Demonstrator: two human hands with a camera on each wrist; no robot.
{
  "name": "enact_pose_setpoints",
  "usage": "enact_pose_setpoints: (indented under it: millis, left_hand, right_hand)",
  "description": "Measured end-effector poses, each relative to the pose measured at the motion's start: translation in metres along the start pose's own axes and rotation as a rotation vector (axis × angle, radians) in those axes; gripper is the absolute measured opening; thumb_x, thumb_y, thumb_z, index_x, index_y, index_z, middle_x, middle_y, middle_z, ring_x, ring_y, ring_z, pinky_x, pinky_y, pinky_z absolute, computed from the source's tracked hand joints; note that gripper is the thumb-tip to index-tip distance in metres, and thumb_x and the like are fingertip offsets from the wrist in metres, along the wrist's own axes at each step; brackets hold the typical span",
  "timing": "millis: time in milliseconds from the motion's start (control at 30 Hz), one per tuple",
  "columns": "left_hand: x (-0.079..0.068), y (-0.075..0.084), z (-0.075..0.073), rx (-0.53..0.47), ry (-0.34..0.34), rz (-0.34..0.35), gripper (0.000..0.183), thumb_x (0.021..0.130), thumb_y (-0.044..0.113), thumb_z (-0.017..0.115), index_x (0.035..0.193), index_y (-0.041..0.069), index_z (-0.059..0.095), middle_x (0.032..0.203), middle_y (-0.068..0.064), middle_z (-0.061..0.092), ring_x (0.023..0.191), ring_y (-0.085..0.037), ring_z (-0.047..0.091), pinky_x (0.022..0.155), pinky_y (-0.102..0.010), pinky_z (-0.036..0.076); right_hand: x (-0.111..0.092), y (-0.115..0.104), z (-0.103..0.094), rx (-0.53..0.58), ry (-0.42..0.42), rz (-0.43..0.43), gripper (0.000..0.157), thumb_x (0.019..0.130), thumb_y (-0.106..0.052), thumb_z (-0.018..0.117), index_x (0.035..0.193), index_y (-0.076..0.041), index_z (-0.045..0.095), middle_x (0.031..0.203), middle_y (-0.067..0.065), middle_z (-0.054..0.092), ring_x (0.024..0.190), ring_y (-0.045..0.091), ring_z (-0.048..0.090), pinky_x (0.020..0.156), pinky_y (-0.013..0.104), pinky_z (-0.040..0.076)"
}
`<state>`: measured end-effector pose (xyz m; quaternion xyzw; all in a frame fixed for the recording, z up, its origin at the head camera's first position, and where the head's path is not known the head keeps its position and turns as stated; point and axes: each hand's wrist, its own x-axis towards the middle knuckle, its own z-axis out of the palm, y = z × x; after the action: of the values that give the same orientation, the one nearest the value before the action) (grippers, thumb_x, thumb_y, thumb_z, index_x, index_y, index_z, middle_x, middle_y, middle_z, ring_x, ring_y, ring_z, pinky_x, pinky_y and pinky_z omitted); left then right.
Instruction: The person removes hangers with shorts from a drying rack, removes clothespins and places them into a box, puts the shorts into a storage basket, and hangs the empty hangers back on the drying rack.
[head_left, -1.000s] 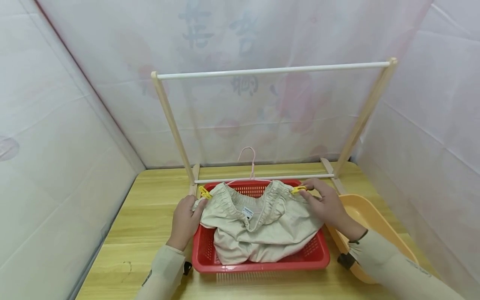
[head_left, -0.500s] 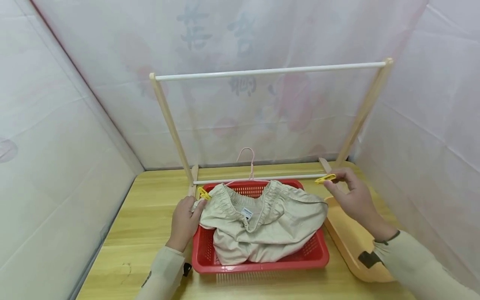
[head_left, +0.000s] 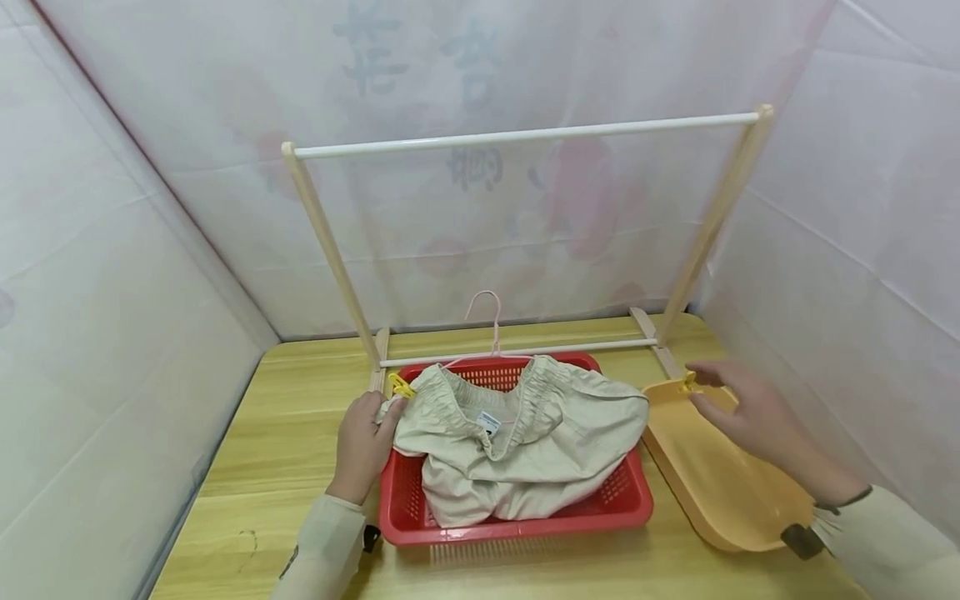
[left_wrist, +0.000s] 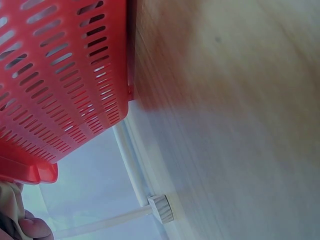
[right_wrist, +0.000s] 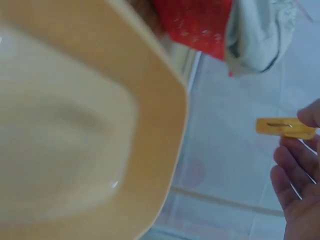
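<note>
Beige elastic-waist shorts [head_left: 517,467] lie in a red basket [head_left: 525,530], with a pink hanger [head_left: 496,329] behind the waistband. At their left end sits a yellow clothespin [head_left: 401,385]. My left hand [head_left: 362,446] pinches the fabric edge just below that clothespin; in the left wrist view its thumb [left_wrist: 36,227] lies against the cloth. Over the far end of the yellow tray [head_left: 720,467], my right hand [head_left: 757,417] pinches a second yellow clothespin [right_wrist: 285,128] between thumb and forefinger. The other fingers of that hand are loosely bent in the right wrist view.
Behind the basket stands a wooden rack with a white top rail [head_left: 525,135] and a lower rail [head_left: 615,347]. The tray is right of the basket on the wood-grain table [head_left: 300,400]. Pale cloth walls [head_left: 112,292] enclose the table.
My right hand has pulled its clothespin off the right end of the shorts and carried it right, over the tray. The shorts' right end now lies loose. My left hand keeps its hold.
</note>
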<state>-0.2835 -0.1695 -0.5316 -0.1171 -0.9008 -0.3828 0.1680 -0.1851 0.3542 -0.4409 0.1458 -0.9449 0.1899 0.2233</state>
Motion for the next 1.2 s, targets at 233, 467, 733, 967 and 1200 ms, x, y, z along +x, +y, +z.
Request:
enact_pose_setpoints:
  millis: [233,467,733,967,1200]
  left_hand:
    - [0.001,-0.001,0.0,-0.002,0.022,0.018,0.034,0.103,0.034,0.065,0.079,0.012,0.056,0.077,-0.003,0.055,0.07,-0.02,0.048,0.065,-0.037,0.04]
    - [0.003,0.0,0.0,-0.003,0.022,0.014,0.035,0.103,0.034,0.065,0.078,0.012,0.054,0.076,-0.003,0.054,0.069,-0.021,0.046,0.064,-0.036,0.039]
    - [0.0,-0.001,-0.001,0.003,0.01,0.003,0.034,0.103,0.035,0.065,0.079,0.012,0.055,0.077,-0.002,0.054,0.071,-0.02,0.047,0.066,-0.036,0.04]
    - [-0.001,-0.002,0.001,0.006,0.022,-0.001,0.033,0.102,0.034,0.066,0.08,0.012,0.058,0.078,-0.003,0.056,0.073,-0.021,0.05,0.067,-0.038,0.041]
    - [-0.001,-0.003,0.002,0.002,0.042,0.026,0.032,0.101,0.033,0.068,0.079,0.013,0.058,0.076,-0.001,0.055,0.071,-0.019,0.049,0.065,-0.037,0.041]
  right_hand:
    - [-0.014,0.017,0.0,-0.166,-0.164,-0.143,0.042,0.074,-0.009,0.089,0.111,-0.004,0.071,0.102,0.007,0.074,0.091,0.028,0.071,0.076,0.05,0.056]
    - [-0.026,0.036,0.01,-0.232,-0.277,-0.23,0.032,0.073,-0.02,0.092,0.099,-0.015,0.075,0.095,-0.006,0.067,0.082,0.017,0.066,0.069,0.038,0.055]
    - [-0.028,0.04,0.018,-0.207,-0.457,-0.106,0.023,0.086,-0.023,0.084,0.105,-0.012,0.075,0.1,-0.006,0.066,0.09,0.017,0.068,0.077,0.04,0.057]
    - [-0.026,0.046,0.025,-0.182,-0.518,-0.048,0.021,0.09,-0.02,0.08,0.107,-0.01,0.075,0.103,0.0,0.069,0.095,0.026,0.069,0.082,0.046,0.057]
    - [-0.028,0.055,0.037,-0.168,-0.55,-0.068,0.018,0.091,-0.02,0.078,0.105,-0.009,0.073,0.101,-0.001,0.07,0.095,0.025,0.068,0.083,0.046,0.056]
